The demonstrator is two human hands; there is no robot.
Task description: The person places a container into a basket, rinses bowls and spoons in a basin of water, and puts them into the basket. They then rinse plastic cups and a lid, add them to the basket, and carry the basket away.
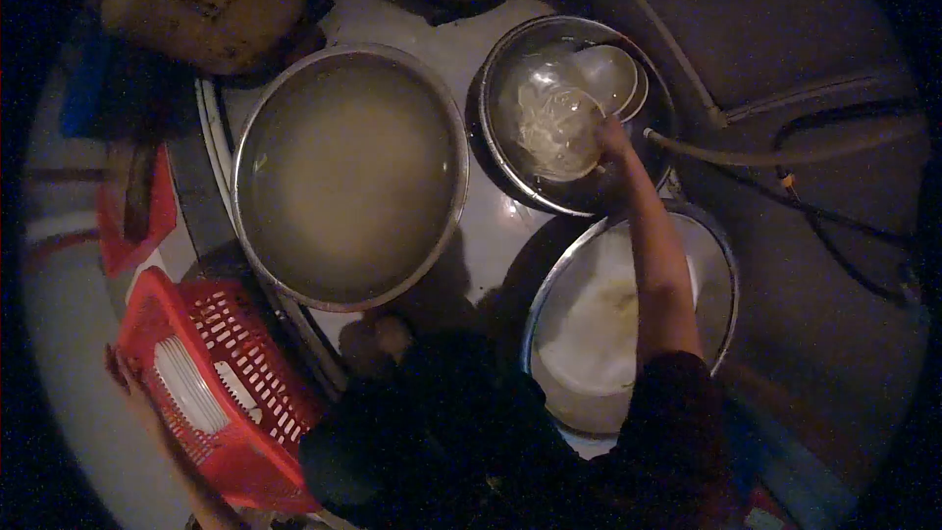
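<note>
Item 1. Red basket [231, 397], lower left, tilted, with white plates [186, 388] stacked on edge inside. The left hand [123, 368] was at its outer rim; mostly hidden behind the basket and in the dark, so whether its grip was closed on the rim cannot be told. Risk: if the tilt grew, the plates could slide out and break.

Item 2. Large basin [348, 177], centre left, filled nearly to the brim with cloudy water. It stood just beside the basket and touched or nearly touched the two smaller basins. Risk: a knock from an elbow or the basket would probably slop water over the rim.

Item 3. Glass bowl [554, 128], wet, held at its right rim by the right hand [613, 142], fingers closed on the edge. It sat tilted inside the far basin [579, 113], upper centre-right, leaning against pale bowls [613, 74] stacked behind it. Risk: a one-edge hold on wet glass looked weak; a slip would likely drop the bowl onto the stacked bowls or the metal and chip it.

Item 4. Near basin [628, 319], lower right, holding pale, soapy-looking water; the right forearm crossed above it. Risk: a dropped bowl could splash here.

Item 5. Hose [785, 152], right, its end resting at the far basin's rim near the right hand. Risk: the arm could nudge it off the rim.
</note>
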